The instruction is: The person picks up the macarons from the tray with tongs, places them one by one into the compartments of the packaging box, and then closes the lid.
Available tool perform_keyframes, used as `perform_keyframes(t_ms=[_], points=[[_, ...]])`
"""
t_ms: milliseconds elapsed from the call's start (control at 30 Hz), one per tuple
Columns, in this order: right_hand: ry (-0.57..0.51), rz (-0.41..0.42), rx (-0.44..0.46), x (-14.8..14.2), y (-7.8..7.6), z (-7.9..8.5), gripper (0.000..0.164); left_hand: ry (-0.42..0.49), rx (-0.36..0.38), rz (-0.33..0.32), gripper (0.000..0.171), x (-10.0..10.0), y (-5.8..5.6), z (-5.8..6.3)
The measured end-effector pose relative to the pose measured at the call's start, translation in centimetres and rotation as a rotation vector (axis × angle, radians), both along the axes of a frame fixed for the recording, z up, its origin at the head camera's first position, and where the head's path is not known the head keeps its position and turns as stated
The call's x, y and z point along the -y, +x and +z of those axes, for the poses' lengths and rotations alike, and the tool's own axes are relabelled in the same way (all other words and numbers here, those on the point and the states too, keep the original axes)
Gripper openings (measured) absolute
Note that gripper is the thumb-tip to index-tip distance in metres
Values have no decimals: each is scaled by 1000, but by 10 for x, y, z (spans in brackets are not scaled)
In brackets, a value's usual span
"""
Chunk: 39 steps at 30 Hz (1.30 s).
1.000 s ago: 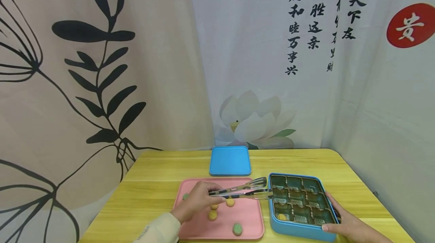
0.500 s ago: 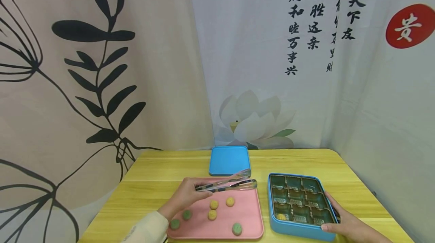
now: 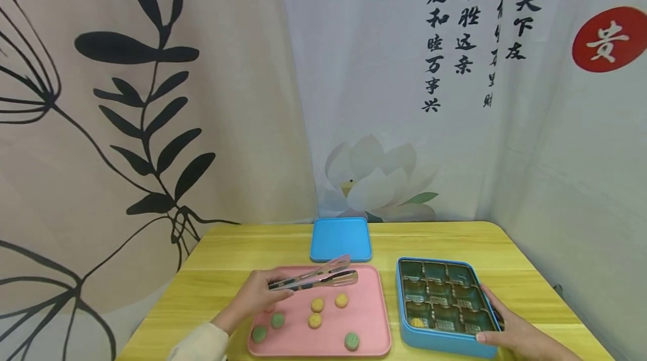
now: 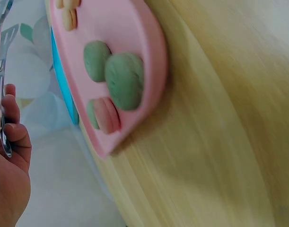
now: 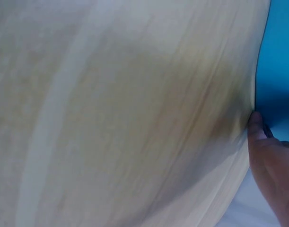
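Note:
My left hand (image 3: 253,296) holds metal tongs (image 3: 328,280) over the upper left of a pink tray (image 3: 308,347). Nothing sits between the tongs' spread ends. On the tray lie yellow macarons (image 3: 315,320) near the middle and green macarons (image 3: 277,320), two at the left and one at the lower right. The left wrist view also shows a pink macaron (image 4: 108,116) leaning by a partly hidden green one. My right hand (image 3: 513,330) grips the near right corner of a blue box (image 3: 445,343). A yellow macaron (image 3: 417,322) sits in its near left compartment.
A blue lid-like tray (image 3: 341,240) lies behind the pink tray, near the far edge of the wooden table (image 3: 227,254). A printed curtain (image 3: 253,97) hangs right behind the table. The box's several compartments have a dark plastic liner.
My left hand has moved left with the tongs, from beside the box to the tray's left part, uncovering the green macarons there. My right hand stays on the box.

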State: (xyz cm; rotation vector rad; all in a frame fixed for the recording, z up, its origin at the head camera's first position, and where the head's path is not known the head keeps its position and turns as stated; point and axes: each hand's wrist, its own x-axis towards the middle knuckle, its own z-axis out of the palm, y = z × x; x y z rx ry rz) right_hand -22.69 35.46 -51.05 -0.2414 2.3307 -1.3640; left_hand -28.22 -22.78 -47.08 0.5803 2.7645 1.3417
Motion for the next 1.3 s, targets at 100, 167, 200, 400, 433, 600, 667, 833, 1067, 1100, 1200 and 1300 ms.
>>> perform_keyframes(t_ms=[100,167,200,400,433,600,667,833,1067,1100,1200,1300], points=[[6,-9,12,0,-1,-1,102,6,32,8,26,7,2,-2],[13,-21,24,0,-1,-2,102,13,43,6,28,11,3,-3],[14,-23,30,0,-1,-2,102,17,51,5,29,12,3,-3],[11,-27,43,0,0,-1,102,-10,58,-2,31,16,7,-7],[10,-28,44,0,0,0,102,-19,54,1,30,17,7,-8],[15,-27,38,1,1,1,101,-46,57,5,27,19,10,-14],[16,-20,34,1,1,0,101,-41,62,-6,27,19,10,-17],[12,-17,32,0,1,0,101,-31,47,-23,29,19,11,-22],[18,-13,30,0,2,0,100,-33,35,-26,32,17,14,-23],[18,-13,29,0,2,-1,100,-37,35,-26,32,17,14,-23],[0,-18,33,0,1,-1,101,-56,31,-37,27,17,13,-25],[-18,-20,32,0,1,-2,101,-64,31,-46,22,19,13,-28]])
